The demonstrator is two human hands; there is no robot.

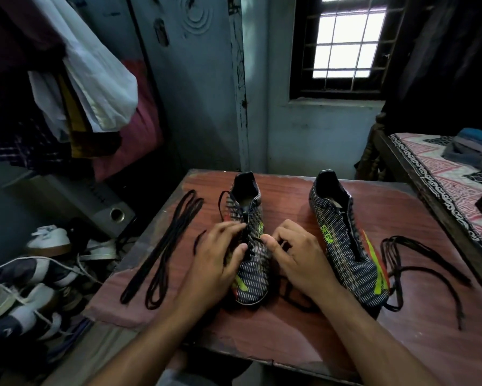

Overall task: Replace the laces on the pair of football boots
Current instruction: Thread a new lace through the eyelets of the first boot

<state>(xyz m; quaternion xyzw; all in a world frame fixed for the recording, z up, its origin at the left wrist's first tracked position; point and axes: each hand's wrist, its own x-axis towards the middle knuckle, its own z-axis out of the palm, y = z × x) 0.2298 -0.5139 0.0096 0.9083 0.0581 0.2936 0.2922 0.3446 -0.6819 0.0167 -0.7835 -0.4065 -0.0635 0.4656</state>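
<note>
Two dark patterned football boots with neon-green marks stand on a reddish wooden table, toes toward me. The left boot lies between my hands. My left hand holds its left side, fingers curled over the lace area. My right hand pinches the black lace at the boot's eyelets. The right boot stands apart with no lace in it. A folded bundle of black laces lies to the left. A loose black lace sprawls right of the right boot.
A bed with a patterned sheet runs along the table's right side. On the floor to the left lie several shoes and a speaker box. Clothes hang at upper left. The wall and window stand behind the table.
</note>
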